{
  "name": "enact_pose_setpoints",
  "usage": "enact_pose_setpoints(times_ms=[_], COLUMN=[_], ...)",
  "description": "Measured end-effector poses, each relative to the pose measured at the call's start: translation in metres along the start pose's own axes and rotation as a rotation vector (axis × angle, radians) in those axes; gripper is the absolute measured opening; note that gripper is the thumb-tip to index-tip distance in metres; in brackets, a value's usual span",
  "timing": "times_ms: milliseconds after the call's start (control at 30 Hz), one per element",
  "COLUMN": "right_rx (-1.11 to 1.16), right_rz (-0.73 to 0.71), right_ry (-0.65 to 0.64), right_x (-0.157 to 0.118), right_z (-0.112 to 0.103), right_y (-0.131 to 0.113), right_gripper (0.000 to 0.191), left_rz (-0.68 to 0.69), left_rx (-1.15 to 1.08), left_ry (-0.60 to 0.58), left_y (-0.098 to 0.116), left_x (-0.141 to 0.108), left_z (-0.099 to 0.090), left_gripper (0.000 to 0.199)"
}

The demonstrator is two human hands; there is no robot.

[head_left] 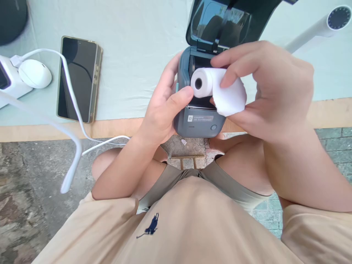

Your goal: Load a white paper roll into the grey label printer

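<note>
A dark grey portable label printer [199, 126] is tilted up over the table's near edge, its lid [220, 25] flipped back. My left hand [165, 104] is wrapped round the printer's left side, thumb near the roll. Over the printer's open compartment is a small white paper roll [202, 82] with a dark hole in its core. My right hand [275, 84] pinches this roll and its loose paper end between fingers and thumb. The loose end hangs toward the front right. Whether the roll touches the compartment floor I cannot tell.
A smartphone [77, 79] lies on the pale cloth [129, 55] to the left. Beside it are a white earbud case [35, 74], a white device [8, 79] and a looping white cable [70, 86]. A white cylindrical object [316, 33] stands back right.
</note>
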State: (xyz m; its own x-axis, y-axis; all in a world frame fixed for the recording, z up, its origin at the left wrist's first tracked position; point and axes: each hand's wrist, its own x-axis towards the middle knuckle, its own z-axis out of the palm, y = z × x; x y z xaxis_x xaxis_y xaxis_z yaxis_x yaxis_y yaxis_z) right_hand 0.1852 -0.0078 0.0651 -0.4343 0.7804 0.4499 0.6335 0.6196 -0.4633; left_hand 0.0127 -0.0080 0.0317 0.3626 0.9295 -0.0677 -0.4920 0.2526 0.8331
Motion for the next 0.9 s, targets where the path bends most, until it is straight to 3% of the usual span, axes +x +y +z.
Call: enact_pose_setpoints(times_ms=[200,300,433,633,700,800,900], right_rx=[0.01,-0.155,-0.201,-0.185,-0.19,-0.172,-0.061], right_rz=[0.008,0.028,-0.049,-0.184,-0.216,-0.243,-0.229], right_ry=[0.08,0.038,0.002,0.233,0.17,-0.033,-0.029], right_x=[0.008,0.007,-0.001,-0.008,-0.009,-0.009,-0.008], right_z=[-0.008,-0.008,-0.003,0.003,0.005,0.004,-0.001], right_y=[-0.002,-0.001,0.007,-0.002,-0.01,-0.017,-0.013], right_gripper=[0.013,0.005,0.014,0.011,0.007,0.025,0.027], left_rz=[-0.044,-0.04,-0.039,0.038,0.05,0.084,0.081], left_rx=[0.053,0.035,0.002,0.002,0.008,0.065,0.162], left_ry=[0.024,0.043,0.03,-0.076,-0.079,-0.1,-0.076], left_y=[0.004,0.005,0.004,-0.002,-0.007,-0.012,-0.012], left_x=[-0.001,-0.001,-0.001,0.001,0.002,0.004,0.004], left_z=[0.002,0.004,0.003,-0.004,-0.008,-0.014,-0.014], left_gripper=[0.038,0.036,0.031,0.035,0.041,0.058,0.073])
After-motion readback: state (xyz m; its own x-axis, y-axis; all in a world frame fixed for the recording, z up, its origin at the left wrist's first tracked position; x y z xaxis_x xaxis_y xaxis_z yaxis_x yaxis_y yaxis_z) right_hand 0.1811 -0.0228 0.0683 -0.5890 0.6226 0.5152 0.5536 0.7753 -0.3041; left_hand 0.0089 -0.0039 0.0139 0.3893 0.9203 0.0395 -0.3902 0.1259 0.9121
